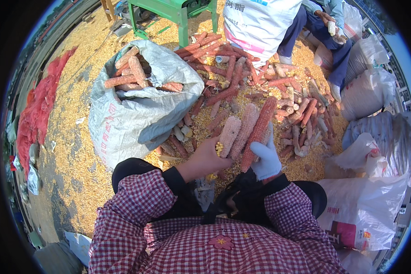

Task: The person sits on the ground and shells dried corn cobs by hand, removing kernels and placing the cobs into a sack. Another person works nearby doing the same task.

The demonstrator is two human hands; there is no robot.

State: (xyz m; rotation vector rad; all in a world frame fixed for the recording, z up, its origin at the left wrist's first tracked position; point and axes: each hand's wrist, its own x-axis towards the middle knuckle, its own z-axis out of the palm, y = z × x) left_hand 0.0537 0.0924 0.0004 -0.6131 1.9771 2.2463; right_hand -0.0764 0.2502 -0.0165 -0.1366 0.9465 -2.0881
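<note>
My bare left hand (203, 159) is closed around the lower end of a pale pink corn cob (230, 135). A few yellow kernels (219, 148) cling near that cob's base. A second pinkish cob (247, 123) stands beside it, its lower end at my left fingertips. My right hand (268, 160), in a white glove, grips a long dark-red cob (260, 132), which is tilted with its top to the right. Part of another cob is hidden behind the glove. All the held cobs look mostly stripped of kernels.
An open woven sack (123, 120) holding cobs stands at front left. A heap of red cobs (209, 68) lies ahead, on scattered kernels (72, 137). Beyond are a green metal frame (161, 15), a tall white sack (257, 27) and a seated person's hand (324, 17) holding a cob.
</note>
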